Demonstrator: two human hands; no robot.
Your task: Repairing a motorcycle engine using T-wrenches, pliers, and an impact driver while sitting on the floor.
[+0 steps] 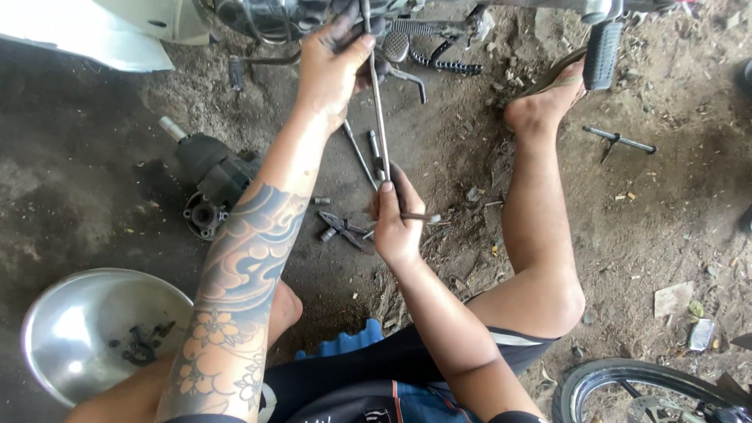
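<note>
Two hands on one long metal rod (378, 102), a T-handle wrench by the look of it. Left hand (333, 66) up top, fingers wrapped round the upper shaft right where it meets the underside of the motorcycle (313, 16); the tip itself is hidden behind the fingers and engine parts. Right hand (395, 223) low, closed round the bottom end, thumb up along the shaft, crossbar handle (421, 217) sticking out to the side of the fist. Rod runs near upright between the two hands, slightly tilted.

Step in hand, as I judge it: seating or turning the wrench on a fastener under the engine, near the foot peg (395, 43). Left hand steadies and guides the top, right hand does the turning. Next move likely calls for keeping the shaft in line with the fastener and twisting at the crossbar without letting the head slip; can't tell whether it's loosening or tightening.

On the dirt floor (94, 196): pliers (345, 229) just left of the right hand, another loose tool (619, 141) well off beyond the sandalled foot (544, 102), a dark engine part (211, 184) beside the tattooed forearm, steel bowl (47, 345) with small black bits at lower left, wheel (627, 384) at lower right.
</note>
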